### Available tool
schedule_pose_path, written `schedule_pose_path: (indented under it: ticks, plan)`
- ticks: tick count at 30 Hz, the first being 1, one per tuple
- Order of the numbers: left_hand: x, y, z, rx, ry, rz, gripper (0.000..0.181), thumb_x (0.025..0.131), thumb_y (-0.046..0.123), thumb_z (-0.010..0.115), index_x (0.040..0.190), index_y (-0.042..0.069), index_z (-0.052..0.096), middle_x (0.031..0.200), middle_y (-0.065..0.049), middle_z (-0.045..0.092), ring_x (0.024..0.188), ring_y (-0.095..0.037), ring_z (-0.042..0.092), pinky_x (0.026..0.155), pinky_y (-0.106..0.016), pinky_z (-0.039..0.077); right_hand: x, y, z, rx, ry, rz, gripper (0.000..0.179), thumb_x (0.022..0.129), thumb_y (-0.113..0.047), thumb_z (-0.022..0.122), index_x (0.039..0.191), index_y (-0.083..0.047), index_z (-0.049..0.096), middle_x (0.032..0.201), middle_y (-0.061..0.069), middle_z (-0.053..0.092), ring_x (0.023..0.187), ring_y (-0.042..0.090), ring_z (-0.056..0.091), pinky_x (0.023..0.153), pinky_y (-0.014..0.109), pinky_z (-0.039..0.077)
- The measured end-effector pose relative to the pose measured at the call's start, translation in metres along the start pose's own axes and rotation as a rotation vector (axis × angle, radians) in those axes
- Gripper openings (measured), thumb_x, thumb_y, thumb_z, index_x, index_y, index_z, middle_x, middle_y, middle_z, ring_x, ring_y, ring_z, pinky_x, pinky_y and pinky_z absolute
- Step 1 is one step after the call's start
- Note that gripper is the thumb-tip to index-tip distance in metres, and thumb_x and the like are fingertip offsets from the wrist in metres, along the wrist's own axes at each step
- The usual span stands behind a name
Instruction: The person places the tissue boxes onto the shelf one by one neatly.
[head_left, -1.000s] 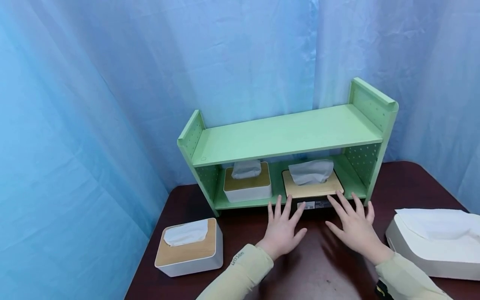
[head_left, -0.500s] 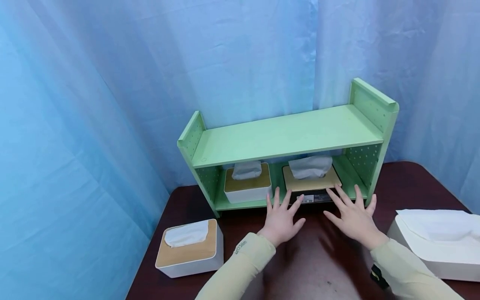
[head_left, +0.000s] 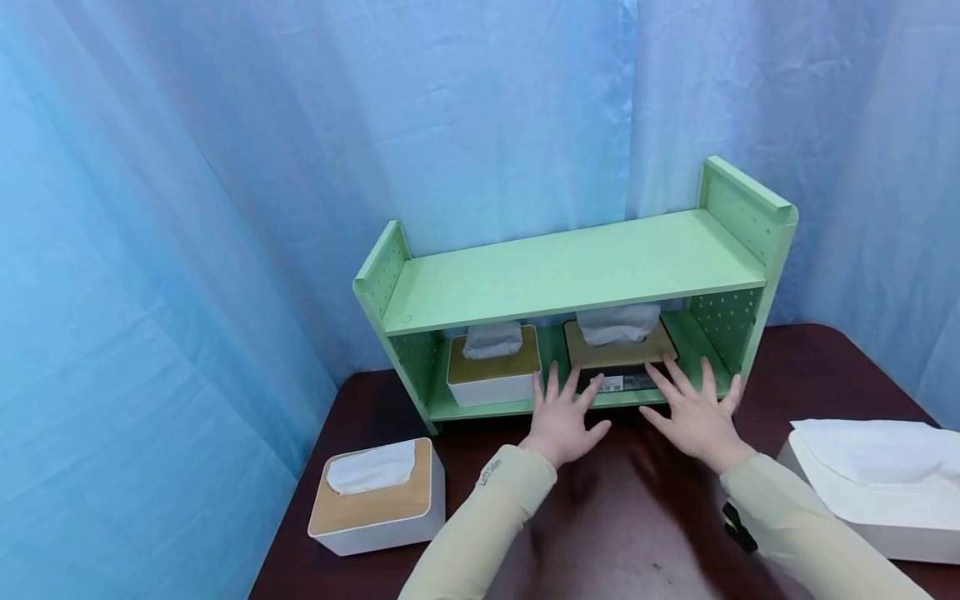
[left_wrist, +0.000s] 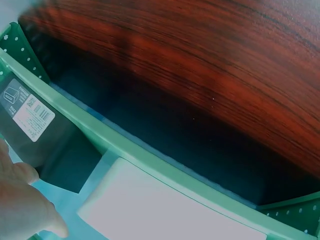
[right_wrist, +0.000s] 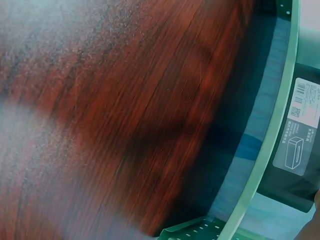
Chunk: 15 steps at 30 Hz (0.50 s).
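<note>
A black tissue box with a wood-coloured lid sits on the lower board of a green shelf, a white tissue sticking out of it. My left hand, fingers spread and straight, reaches to its front left corner. At its front right corner are the straight fingertips of my right hand. The box's labelled side shows in both wrist views, with fingers of the left hand beside one edge and a sliver of the right hand at the other.
A white tissue box with a wooden lid stands left on the lower board. A similar tissue box lies on the dark red table at left, and a larger white tissue box at right. Blue curtains hang behind.
Both hands have moved forward, fingers still spread. The black tissue box has slid deeper into the shelf, and its front now stands back at the board's edge.
</note>
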<state>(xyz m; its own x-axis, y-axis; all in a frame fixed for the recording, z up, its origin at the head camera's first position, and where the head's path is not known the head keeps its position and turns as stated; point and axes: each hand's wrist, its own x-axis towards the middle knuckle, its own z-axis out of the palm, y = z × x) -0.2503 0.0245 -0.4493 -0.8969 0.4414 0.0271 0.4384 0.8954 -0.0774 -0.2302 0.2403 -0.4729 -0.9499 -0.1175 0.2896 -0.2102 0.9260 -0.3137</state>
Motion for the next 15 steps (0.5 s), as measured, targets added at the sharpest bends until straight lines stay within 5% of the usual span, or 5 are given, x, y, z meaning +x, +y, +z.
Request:
schedule_pose_path:
  ticks: [15]
  plan:
    - [-0.0027,-0.0031,0.0060,-0.003,0.028,0.030,0.066,0.095,0.065,0.026,0.150,0.040,-0.001,0.160,0.003,0.007,0.147,-0.030,-0.002,0.115,-0.055,0.003,-0.0056,-0.0064,0.0012,-0.014,0.015,-0.013,0.066,0.093,-0.049,0.052,0.147,-0.017,0.033,0.155,0.019,0.022,0.135,0.056,0.010,0.096,0.077,-0.009]
